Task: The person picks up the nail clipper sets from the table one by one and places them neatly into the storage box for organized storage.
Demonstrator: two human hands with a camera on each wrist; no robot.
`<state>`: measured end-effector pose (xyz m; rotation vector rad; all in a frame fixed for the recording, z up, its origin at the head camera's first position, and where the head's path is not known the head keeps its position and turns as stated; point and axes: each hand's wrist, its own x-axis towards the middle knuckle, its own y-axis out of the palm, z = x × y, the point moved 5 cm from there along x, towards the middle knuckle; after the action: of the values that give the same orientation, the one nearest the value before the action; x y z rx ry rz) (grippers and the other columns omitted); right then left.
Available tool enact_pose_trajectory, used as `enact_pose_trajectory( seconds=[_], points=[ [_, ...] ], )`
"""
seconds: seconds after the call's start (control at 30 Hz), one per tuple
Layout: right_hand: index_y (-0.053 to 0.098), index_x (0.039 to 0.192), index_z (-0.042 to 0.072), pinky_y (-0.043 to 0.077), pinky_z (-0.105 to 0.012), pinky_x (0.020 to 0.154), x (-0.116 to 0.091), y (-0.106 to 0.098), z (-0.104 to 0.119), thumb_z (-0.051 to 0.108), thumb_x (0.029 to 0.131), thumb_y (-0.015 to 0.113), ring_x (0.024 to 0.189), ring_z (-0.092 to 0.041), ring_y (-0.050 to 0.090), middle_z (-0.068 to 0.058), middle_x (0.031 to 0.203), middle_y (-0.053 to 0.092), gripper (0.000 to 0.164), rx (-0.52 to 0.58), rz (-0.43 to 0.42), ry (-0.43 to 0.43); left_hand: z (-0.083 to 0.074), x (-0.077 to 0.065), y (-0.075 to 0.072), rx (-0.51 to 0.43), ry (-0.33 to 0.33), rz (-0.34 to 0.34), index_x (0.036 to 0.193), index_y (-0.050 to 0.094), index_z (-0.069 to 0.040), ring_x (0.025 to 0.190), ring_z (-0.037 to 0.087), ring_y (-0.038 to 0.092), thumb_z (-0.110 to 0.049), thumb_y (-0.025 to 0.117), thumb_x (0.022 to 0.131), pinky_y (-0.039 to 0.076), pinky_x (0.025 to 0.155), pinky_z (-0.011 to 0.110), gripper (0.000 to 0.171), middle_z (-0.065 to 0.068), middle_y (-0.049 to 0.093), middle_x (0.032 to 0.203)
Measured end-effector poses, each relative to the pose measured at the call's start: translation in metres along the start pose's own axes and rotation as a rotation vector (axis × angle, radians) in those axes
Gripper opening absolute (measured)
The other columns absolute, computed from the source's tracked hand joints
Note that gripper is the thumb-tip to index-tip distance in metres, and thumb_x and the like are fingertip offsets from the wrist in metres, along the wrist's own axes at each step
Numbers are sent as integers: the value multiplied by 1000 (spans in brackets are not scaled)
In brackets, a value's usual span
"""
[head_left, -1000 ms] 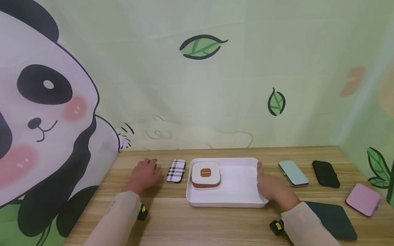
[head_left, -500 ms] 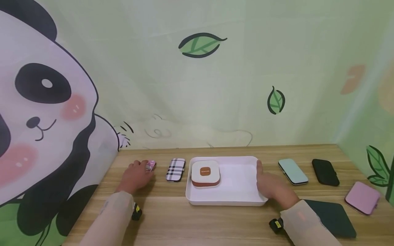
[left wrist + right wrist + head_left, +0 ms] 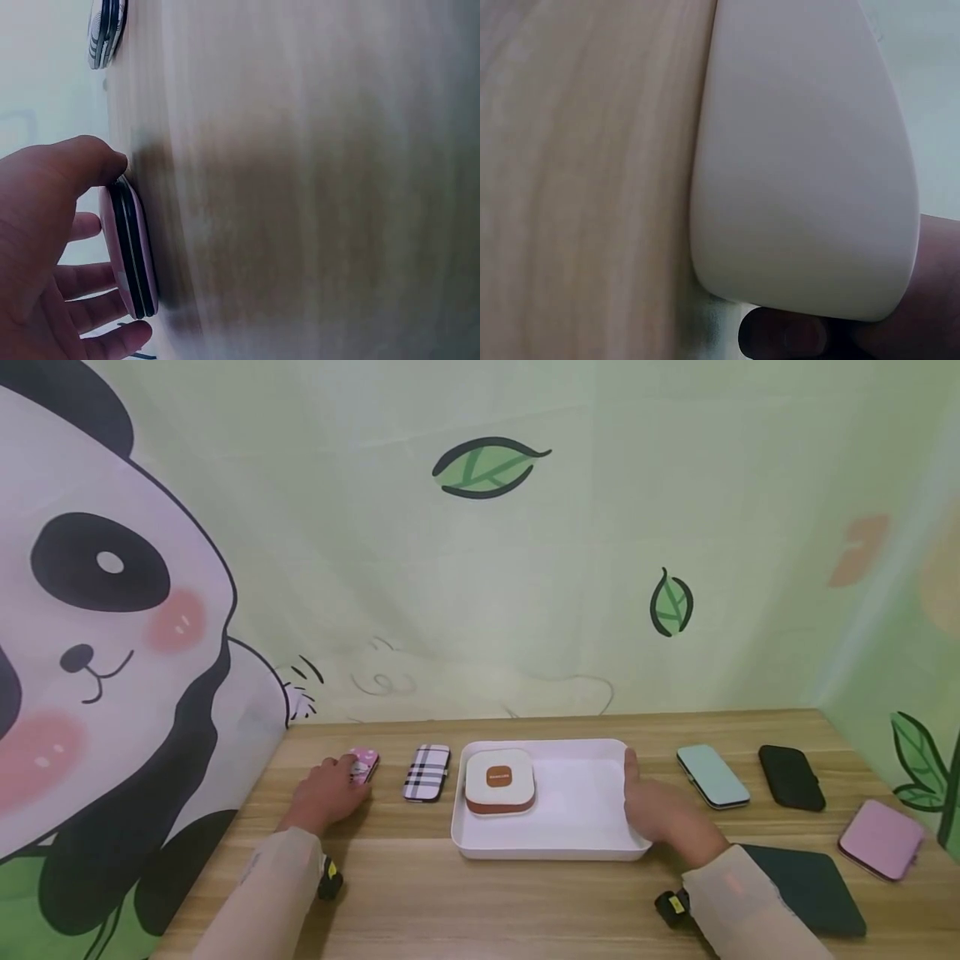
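Observation:
A small pink patterned case [image 3: 364, 763] lies at the back left of the table. My left hand [image 3: 326, 793] holds it, and in the left wrist view the thumb is at one end of the case [image 3: 133, 251] with the fingers around its far side and other end. My right hand [image 3: 663, 810] grips the right wall of a white tray [image 3: 581, 793], its thumb lying along the rim. Seen from the right wrist, the tray's outer wall [image 3: 802, 165] fills the middle, with fingers at its corner. A white-and-brown square case [image 3: 500, 781] sits in the tray's left half.
Between my left hand and the tray lies a plaid case [image 3: 427, 773]. To the tray's right are a light blue case [image 3: 714, 777], a black case [image 3: 792, 778] and a pink square case [image 3: 882, 840]. A dark green flat pad [image 3: 810, 893] lies partly under my right sleeve.
My left hand has shifted left, and the pink patterned case, mostly hidden before, now shows beyond its fingers. My right hand and the tray stay in place.

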<state>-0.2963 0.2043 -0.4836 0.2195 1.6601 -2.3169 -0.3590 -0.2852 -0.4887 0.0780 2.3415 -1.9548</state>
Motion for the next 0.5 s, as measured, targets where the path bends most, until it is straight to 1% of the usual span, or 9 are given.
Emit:
enact_pose_trajectory(
  seconds=[0.1, 0.3, 0.5],
  points=[
    [-12, 157, -2, 34, -28, 47, 0, 0, 0, 18, 103, 37, 50, -16, 40, -4, 62, 51, 75, 4, 3, 8, 0, 1, 0, -10, -7, 6, 150, 38, -2, 113, 43, 53, -37, 61, 91, 46, 94, 60, 72, 31, 50, 135],
    [-11, 157, -4, 34, -29, 47, 0, 0, 1, 17, 103, 38, 50, -16, 40, -4, 61, 51, 75, -9, 4, -3, 1, 1, 0, -33, -34, 21, 150, 37, -2, 99, 37, 54, -37, 63, 91, 48, 88, 54, 74, 31, 53, 131],
    [-11, 156, -4, 36, -29, 49, -2, -1, 1, 17, 102, 41, 51, -16, 43, -4, 63, 52, 78, 14, 14, -3, 0, 2, 1, -40, -47, 30, 151, 37, -2, 98, 36, 54, -37, 63, 91, 47, 91, 55, 74, 31, 53, 133]
  ],
)
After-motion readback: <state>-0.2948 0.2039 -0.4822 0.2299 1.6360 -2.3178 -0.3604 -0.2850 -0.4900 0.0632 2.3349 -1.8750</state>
